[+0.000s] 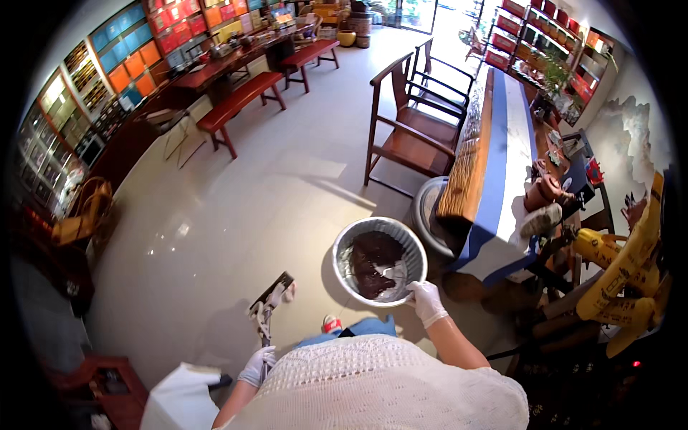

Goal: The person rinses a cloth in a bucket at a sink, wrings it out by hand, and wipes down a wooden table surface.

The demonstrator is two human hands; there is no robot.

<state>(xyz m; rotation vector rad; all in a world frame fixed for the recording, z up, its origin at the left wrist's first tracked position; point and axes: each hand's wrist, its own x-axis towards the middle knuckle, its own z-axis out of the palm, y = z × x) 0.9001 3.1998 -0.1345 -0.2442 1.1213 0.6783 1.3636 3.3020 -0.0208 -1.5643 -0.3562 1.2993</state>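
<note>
In a thin white glove, my left hand (259, 365) grips the handle of what looks like a mop (262, 322). Its narrow dark head bar (273, 293) points away from me, with pale parts below it. Also gloved, my right hand (428, 302) is closed on the near-right rim of a ribbed silver-grey bin (413, 258). Inside the bin are a dark brown, wet-looking mass (376, 255) and some clear plastic-like material. One red-and-white shoe (331, 323) of mine shows just below the bin. Whether the bin touches the floor I cannot tell.
To the right, a thick wooden table (465, 177) carries a blue-and-white runner (497, 161). A round grey container (430, 215) stands by its end, beside a wooden armchair (419, 129). Red benches (242, 99) line the left counter. A white object (183, 398) is at lower left.
</note>
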